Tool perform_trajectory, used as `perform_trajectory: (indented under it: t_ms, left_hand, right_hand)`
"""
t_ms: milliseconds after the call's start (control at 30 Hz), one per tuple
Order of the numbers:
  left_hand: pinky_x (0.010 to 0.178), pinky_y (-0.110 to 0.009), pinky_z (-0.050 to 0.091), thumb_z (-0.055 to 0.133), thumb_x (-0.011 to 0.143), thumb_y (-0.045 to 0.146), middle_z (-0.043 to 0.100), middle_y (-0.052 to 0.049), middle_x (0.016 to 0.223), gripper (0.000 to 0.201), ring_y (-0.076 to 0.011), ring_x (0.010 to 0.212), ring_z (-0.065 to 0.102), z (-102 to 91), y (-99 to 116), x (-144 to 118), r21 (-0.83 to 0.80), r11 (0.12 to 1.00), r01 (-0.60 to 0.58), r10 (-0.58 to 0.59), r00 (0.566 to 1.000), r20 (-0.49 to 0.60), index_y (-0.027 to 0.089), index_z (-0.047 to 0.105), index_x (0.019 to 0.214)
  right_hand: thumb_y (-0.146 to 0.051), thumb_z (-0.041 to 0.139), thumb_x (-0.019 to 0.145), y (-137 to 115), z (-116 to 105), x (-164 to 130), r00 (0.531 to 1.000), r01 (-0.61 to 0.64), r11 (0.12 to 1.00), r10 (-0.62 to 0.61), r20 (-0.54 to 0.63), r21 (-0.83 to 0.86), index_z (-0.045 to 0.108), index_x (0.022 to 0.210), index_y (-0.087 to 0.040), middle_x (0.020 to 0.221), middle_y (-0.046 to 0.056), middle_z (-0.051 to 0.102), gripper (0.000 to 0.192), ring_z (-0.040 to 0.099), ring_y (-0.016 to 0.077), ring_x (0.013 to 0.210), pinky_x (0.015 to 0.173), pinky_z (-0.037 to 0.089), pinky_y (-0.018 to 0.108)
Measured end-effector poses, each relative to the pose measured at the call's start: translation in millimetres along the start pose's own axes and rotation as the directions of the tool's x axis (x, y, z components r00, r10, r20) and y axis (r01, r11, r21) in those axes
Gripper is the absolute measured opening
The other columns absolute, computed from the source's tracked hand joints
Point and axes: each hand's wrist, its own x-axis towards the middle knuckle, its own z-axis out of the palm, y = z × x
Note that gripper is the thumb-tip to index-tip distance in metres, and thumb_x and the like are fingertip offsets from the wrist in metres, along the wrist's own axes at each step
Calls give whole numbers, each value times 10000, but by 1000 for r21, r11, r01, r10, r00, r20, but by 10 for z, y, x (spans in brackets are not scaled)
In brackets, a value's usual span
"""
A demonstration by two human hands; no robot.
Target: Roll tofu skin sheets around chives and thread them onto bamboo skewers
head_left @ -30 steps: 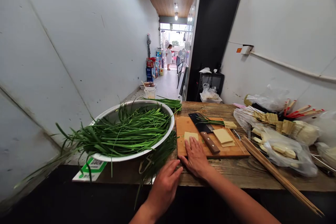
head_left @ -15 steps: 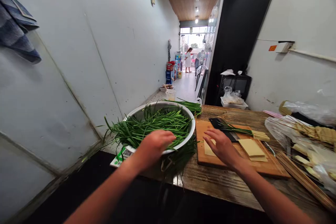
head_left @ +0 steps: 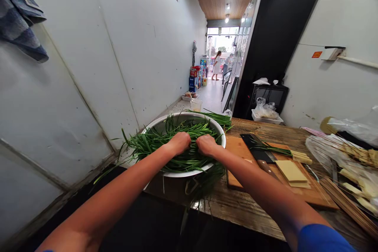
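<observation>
Both hands work inside one round white metal basin that stands on the left part of the worn wooden surface. The left hand is curled shut into the pile of long green chive leaves filling the basin, fingers gathered around a clump. The right hand sits just beside it, touching or nearly touching, and is likewise closed on the same leaves. Leaf tips overhang the near and left rim of the basin. A second, smaller bundle of green chives lies behind the basin on its far right side. To the right of the basin lies one rectangular wooden cutting board. On the board rest one black-bladed cleaver with a brown wooden handle, a stack of pale yellow tofu sheets and a few trimmed chive stalks with pale ends. One bundle of thin bamboo skewers lies at the right edge of the board. Clear plastic bags occupy the far right of the surface; their count cannot be determined.
</observation>
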Motion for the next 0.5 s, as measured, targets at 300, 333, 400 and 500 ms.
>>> perform_trajectory:
  t_ms: [300,333,400,500]
  left_hand:
    - [619,-224,377,525,745,238,675,-47,721,199,-170,675,591,-289,59,94,-235,971,44,-47,999,-9,194,715,782]
    - [578,-219,357,519,738,236,660,-39,661,204,-156,613,569,-306,63,115,-260,963,72,-70,997,18,180,715,751]
    - [531,-211,321,513,725,234,634,-24,594,213,-130,541,519,-340,46,142,-302,949,91,-89,996,21,161,712,729]
    - [517,-200,304,497,721,231,614,-14,551,223,-105,508,481,-396,-28,138,-332,940,78,-91,996,-23,136,693,671]
  right_hand:
    - [-161,543,709,356,-229,88,973,223,952,-204,-109,208,706,822,-165,798,49,691,197,603,155,765,678,400,211]
    - [-160,546,709,398,-231,86,971,228,941,-201,-128,251,706,828,-166,788,42,690,200,601,150,751,679,402,211]
    - [-163,559,705,499,-209,65,968,236,895,-182,-173,379,695,912,-167,823,34,691,248,600,141,758,701,413,211]
    - [-106,512,703,668,-125,10,966,185,754,-20,-259,630,628,1076,-157,938,39,680,393,601,126,821,749,435,210]
